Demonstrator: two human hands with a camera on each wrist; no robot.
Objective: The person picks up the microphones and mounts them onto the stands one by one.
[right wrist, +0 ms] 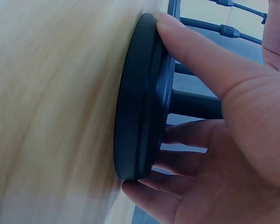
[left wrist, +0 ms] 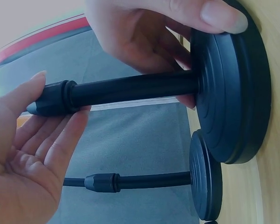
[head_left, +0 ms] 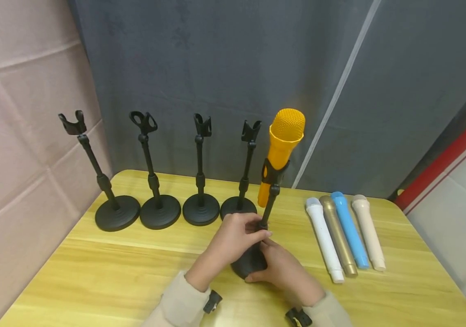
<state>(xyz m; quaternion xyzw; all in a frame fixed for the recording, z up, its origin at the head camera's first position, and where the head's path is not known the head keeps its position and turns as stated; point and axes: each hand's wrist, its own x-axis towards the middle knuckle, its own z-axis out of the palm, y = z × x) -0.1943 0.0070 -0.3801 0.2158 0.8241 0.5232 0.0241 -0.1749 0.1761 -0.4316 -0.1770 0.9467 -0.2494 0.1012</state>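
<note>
An orange-yellow microphone [head_left: 280, 147] sits tilted in the clip of a black microphone stand [head_left: 250, 262], its mesh head up. With thumb and fingers, my left hand [head_left: 236, 237] pinches the collar [left wrist: 53, 98] partway up the stand's pole. My right hand [head_left: 286, 271] grips the round base [right wrist: 142, 102], thumb over the near edge and fingers spread along the other side. In the right wrist view the base's underside edge is close over the wooden table [right wrist: 51, 112].
Several more black stands with bare clips, such as the leftmost stand [head_left: 117, 213], line the table's back left. On the right lie a white microphone [head_left: 326, 243], a gold microphone [head_left: 339, 238], a blue microphone [head_left: 350, 231] and a beige microphone [head_left: 369, 234]. A grey curtain [head_left: 216, 59] hangs behind.
</note>
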